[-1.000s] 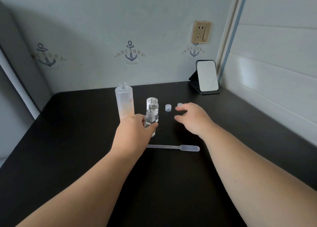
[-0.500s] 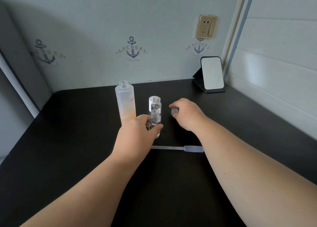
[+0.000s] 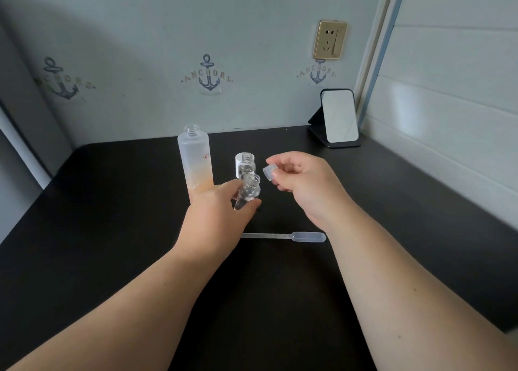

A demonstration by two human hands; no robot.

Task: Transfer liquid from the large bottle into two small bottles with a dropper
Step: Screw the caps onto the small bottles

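Your left hand [image 3: 221, 210] is wrapped around the near small clear bottle [image 3: 250, 189], tipping it a little above the black table [image 3: 98, 202]. Your right hand [image 3: 301, 182] pinches a small see-through cap [image 3: 269, 172] just beside the bottle's open neck.

The other small clear bottle [image 3: 246, 166] stands right behind, open too. The tall frosted bottle with peach liquid at the bottom [image 3: 196, 160] stands to the left, also open. The soft clear plastic dropper [image 3: 283, 236] lies flat near your wrists.

The little bottle looks light, hard and smooth, so it may slip. Hold it around its middle. The cap is tiny, so keep it pinched by its sides.
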